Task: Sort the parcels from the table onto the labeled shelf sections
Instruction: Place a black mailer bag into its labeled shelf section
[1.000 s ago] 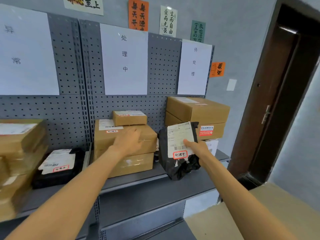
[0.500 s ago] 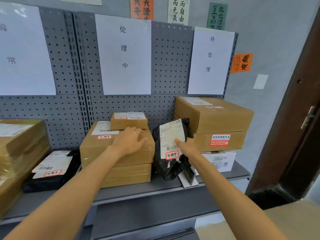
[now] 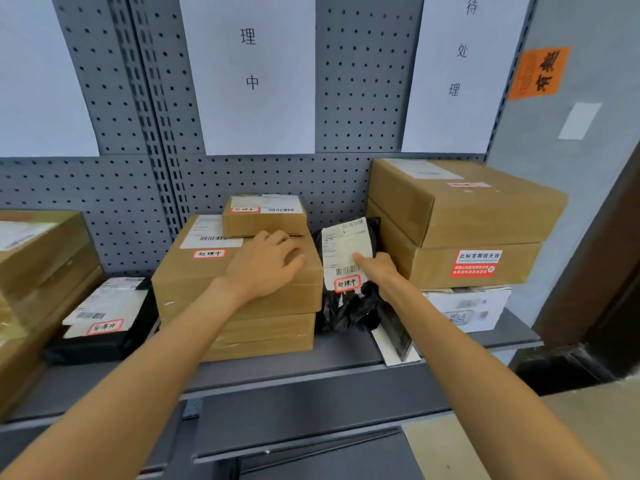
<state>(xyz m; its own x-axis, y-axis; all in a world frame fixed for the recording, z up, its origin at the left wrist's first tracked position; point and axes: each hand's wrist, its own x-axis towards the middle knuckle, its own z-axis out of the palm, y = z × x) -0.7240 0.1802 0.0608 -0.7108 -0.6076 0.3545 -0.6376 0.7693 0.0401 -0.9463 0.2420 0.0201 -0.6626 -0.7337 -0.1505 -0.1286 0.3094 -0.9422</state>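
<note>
Black plastic parcel (image 3: 346,306), carried in mid-air a second ago, now stands on the shelf (image 3: 346,358) at centre frame, wedged between the brown box stack (image 3: 249,306) and the divider (image 3: 398,336). Its red-edged sticker matches the sign (image 3: 256,74) above. The right hand (image 3: 379,271) still pinches the parcel's upper edge, thumb on the label. The left hand (image 3: 266,265) stays flat on the stack, fingers relaxed, steadying it. Placement looks nearly done; only letting go remains.
</note>
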